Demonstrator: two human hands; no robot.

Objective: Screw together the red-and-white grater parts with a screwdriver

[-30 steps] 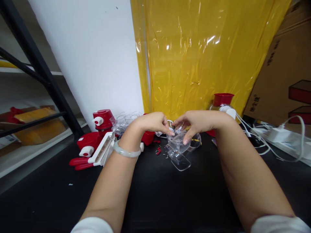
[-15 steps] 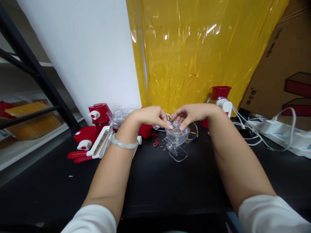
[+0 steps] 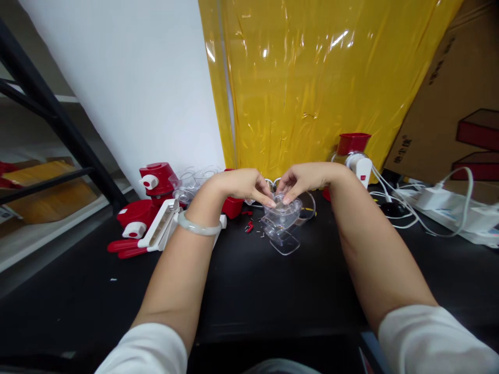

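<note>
On the black table in front of me stands a clear plastic housing (image 3: 284, 241), with a curved lip toward me and a round top. My left hand (image 3: 249, 188) reaches in from the left, its thumb and fingers closed on the near-left rim of that top. From the right, my right hand (image 3: 302, 182) bends down with thumb and index finger on the top as well, its fingertips close to those of my left hand. Whether a small piece is between the fingertips is too small to tell. Screws and small red pieces (image 3: 248, 226) lie just left of the housing.
Red housings with white knobs (image 3: 158, 179), white parts with red handles (image 3: 159, 228) and clear plastic parts (image 3: 191, 184) crowd the left. At right are a red-and-white device (image 3: 359, 165), a power strip with cables (image 3: 448, 210) and a cardboard box (image 3: 440, 104). Yellow plastic sheeting (image 3: 312, 78) hangs behind.
Both hands stay on the clear plastic housing; my right thumb and fingers have shifted slightly left, closer to my left fingertips. The camera view has moved a little.
</note>
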